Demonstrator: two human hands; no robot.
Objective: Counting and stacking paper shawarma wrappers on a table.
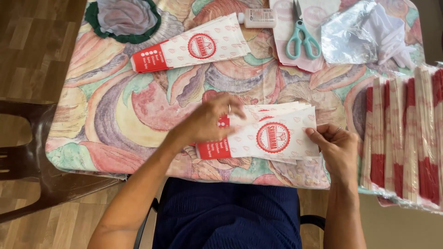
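Observation:
A fanned stack of white paper sleeves with red ends and a round red emblem point(272, 136) lies near the table's front edge. My left hand point(207, 121) rests on its left part, fingers curled over the top sleeves. My right hand point(336, 148) pinches the stack's right end between thumb and fingers. A second small stack of the same sleeves point(194, 47) lies apart at the back of the table, angled.
The table wears a colourful floral cloth point(115, 115). Teal scissors point(301, 39), a small white bottle point(258, 17), crumpled clear plastic point(350, 34) and a green-rimmed fabric piece point(122, 18) sit at the back. Plastic-wrapped bundles of sleeves point(406, 138) stand at right. A dark chair point(27, 157) is left.

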